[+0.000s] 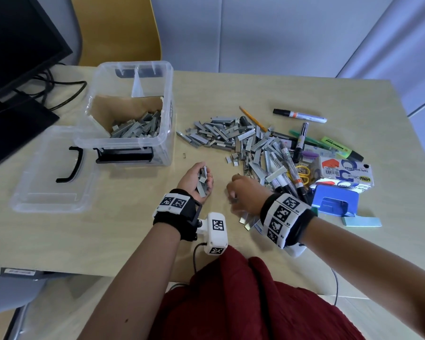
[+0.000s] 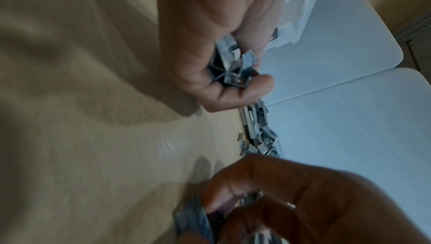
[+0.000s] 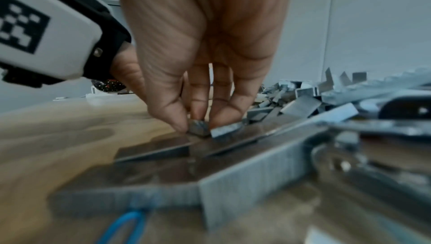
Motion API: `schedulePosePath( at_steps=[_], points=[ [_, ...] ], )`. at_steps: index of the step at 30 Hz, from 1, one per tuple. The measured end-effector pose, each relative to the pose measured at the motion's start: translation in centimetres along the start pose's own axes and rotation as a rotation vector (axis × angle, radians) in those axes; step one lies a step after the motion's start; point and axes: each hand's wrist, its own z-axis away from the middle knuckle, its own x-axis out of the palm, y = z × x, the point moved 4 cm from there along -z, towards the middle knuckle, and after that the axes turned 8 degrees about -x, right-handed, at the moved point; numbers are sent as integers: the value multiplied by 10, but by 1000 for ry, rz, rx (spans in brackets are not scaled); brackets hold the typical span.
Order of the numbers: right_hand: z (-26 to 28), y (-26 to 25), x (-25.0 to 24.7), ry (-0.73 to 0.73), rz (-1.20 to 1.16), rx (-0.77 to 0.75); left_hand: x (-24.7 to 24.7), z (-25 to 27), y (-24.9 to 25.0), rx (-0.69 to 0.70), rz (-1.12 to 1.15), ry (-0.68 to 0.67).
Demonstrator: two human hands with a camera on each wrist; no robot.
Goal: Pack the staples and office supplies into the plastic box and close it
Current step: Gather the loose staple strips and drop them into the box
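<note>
A clear plastic box (image 1: 167, 133) stands at the table's left, with a cardboard liner and a heap of grey staple strips (image 1: 138, 128) inside. Its lid (image 1: 52, 173) lies flat beside it. My left hand (image 1: 199, 180) rests palm up and cups several staple strips (image 2: 235, 63) in curled fingers. To its right, my right hand (image 1: 236, 192) points down at the table and pinches a small staple strip (image 3: 198, 128) between thumb and fingertips. A big pile of loose staples (image 1: 243, 141) spreads out beyond both hands.
Markers (image 1: 299, 116), a pencil (image 1: 253, 119), a green highlighter (image 1: 341, 148), a tape dispenser box (image 1: 346, 173), a blue hole punch (image 1: 334, 202) and sticky notes (image 1: 361, 220) lie at the right. A monitor (image 1: 17, 45) and cables stand at far left, a yellow chair (image 1: 118, 30) behind.
</note>
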Motion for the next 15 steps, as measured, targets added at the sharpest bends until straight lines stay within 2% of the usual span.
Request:
schedulePosePath(
  at_steps=[2, 3, 7, 9, 10, 11, 13, 15],
  points=[
    [2, 8, -8, 74, -173, 75, -1, 0, -1, 10, 18, 4],
    [4, 13, -13, 113, -340, 122, -2, 0, -1, 17, 22, 5],
    [17, 24, -30, 280, -1454, 144, -2, -1, -3, 37, 23, -4],
    [21, 29, -34, 375, -1939, 89, 1, -1, -4, 43, -22, -25],
    [22, 32, -35, 407, -2103, 19, 4, -1, -5, 53, -62, -31],
    [23, 33, -37, 427, -2211, -57, 7, 0, -6, 63, -110, -35],
    [25, 36, -40, 444, -2279, -135, 15, 4, -6, 88, -264, -24],
    [27, 41, -41, 467, -2278, -98, 26, 8, -4, 137, -466, 8]
  ],
)
